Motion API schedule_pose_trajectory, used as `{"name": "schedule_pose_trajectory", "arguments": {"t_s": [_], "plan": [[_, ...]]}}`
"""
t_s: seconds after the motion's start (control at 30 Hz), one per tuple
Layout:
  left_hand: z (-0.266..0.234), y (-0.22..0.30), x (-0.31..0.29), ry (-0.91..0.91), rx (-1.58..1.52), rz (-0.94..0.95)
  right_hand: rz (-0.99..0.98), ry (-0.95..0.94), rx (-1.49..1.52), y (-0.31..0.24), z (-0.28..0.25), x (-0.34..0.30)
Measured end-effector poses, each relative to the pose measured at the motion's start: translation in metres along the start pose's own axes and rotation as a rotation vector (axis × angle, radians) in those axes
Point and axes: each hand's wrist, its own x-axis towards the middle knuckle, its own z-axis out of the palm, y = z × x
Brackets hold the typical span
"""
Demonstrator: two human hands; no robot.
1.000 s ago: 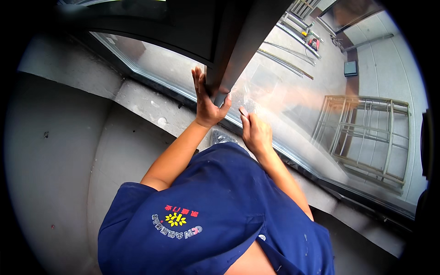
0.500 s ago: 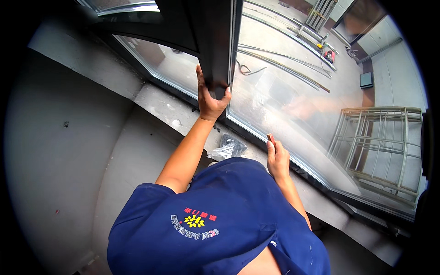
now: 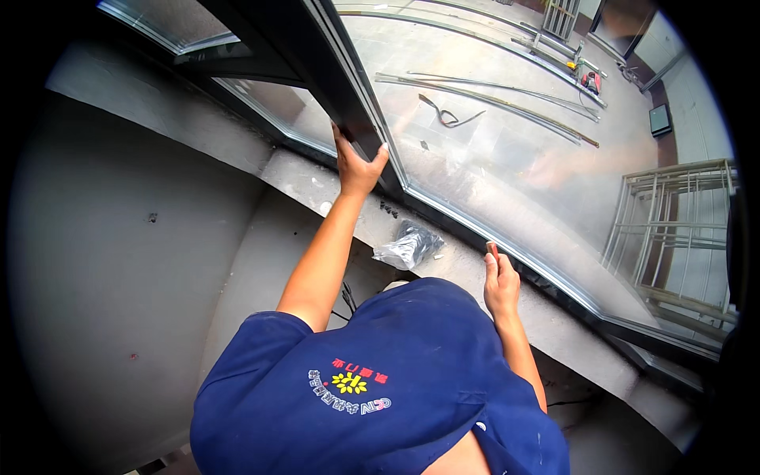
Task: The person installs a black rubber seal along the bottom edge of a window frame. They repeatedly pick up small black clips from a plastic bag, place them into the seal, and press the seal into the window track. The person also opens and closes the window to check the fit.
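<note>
My left hand (image 3: 359, 172) grips the dark upright post (image 3: 332, 83) of a window frame, thumb on one side and fingers on the other. Closed in my right hand (image 3: 502, 288) is a small red-handled tool (image 3: 492, 251); its kind is hidden by the fingers. That hand hovers over the sill, close to the bottom rail of the frame. A large glass pane (image 3: 507, 178) fills the frame to the right of the post. Between my hands, a clear plastic bag with dark contents (image 3: 413, 244) lies on the sill (image 3: 467, 273).
Several small black pieces (image 3: 388, 209) lie on the sill near the post. Through the glass I see long metal strips (image 3: 507, 107), a dark strap (image 3: 447, 117), a metal rack (image 3: 673, 229) and a red power tool (image 3: 590, 81). A grey wall (image 3: 134, 261) drops below the sill.
The view has shifted, so the post leans more to the left and more of the sill shows. Both hands keep their holds; the right one appears slightly farther right.
</note>
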Motion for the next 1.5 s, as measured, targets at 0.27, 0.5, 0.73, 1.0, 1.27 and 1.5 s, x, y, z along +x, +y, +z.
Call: {"name": "schedule_pose_trajectory", "arguments": {"t_s": [0.27,0.5,0.73,1.0,1.27,1.5], "plan": [[0.055,0.092,-0.057,-0.213,0.09,0.208,0.111,0.066,0.052,0.049,-0.019,-0.039],[0.018,0.111,-0.04,0.08,0.063,0.243,0.027,0.053,0.069,0.075,-0.024,-0.065],[0.011,0.116,0.014,-0.219,-0.499,-0.101,0.051,0.022,0.014,0.072,-0.023,-0.074],[-0.03,-0.058,-0.069,-0.34,-0.019,-0.342,0.217,0.086,-0.054,0.112,0.005,-0.092],[-0.049,-0.228,-0.148,-0.703,0.399,-0.653,0.627,-0.107,-0.446,0.201,0.038,-0.212],[0.03,-0.267,-0.163,-1.01,0.446,-0.439,0.996,0.078,-0.128,0.22,0.027,-0.365]]}}
